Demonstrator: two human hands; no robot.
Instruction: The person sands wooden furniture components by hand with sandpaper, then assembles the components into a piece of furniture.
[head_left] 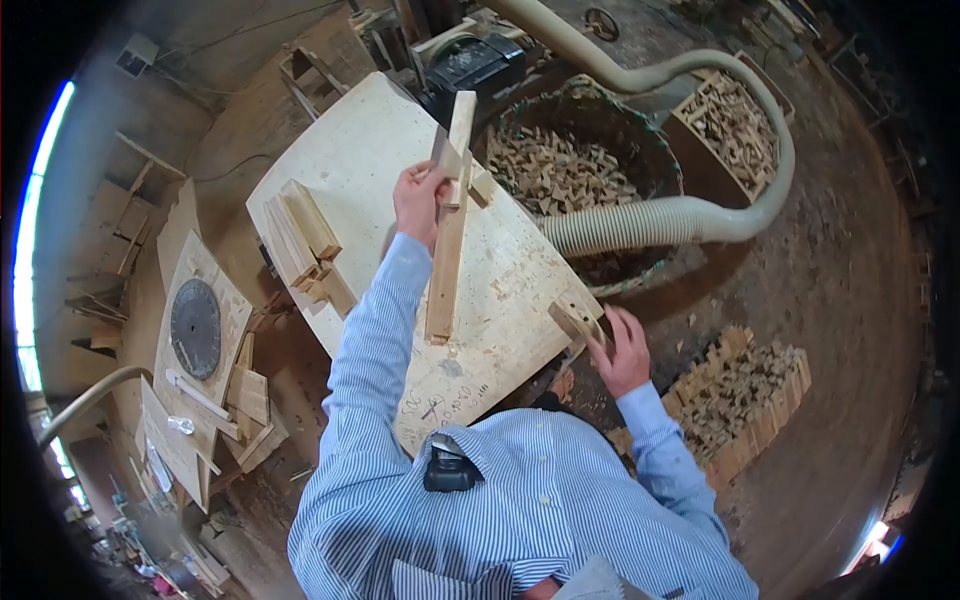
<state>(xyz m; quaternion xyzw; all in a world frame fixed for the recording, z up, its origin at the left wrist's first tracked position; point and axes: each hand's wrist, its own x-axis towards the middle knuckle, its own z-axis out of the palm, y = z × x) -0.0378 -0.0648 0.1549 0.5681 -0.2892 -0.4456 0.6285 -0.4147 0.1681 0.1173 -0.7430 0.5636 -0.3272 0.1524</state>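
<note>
My left hand is closed on a short piece of wood, held against a long wooden strip that lies across the pale worktable. Part of the piece is covered by my fingers. At the table's near right corner, my right hand has its fingers stretched and apart. Its fingertips are close beside a small wooden block with dark holes, which sits on the corner.
Several wood strips lie stacked at the table's left. Behind the table, a large basket of offcuts stands under a ribbed hose. More cut pieces are piled on the floor at right. A saw blade rests on a board at left.
</note>
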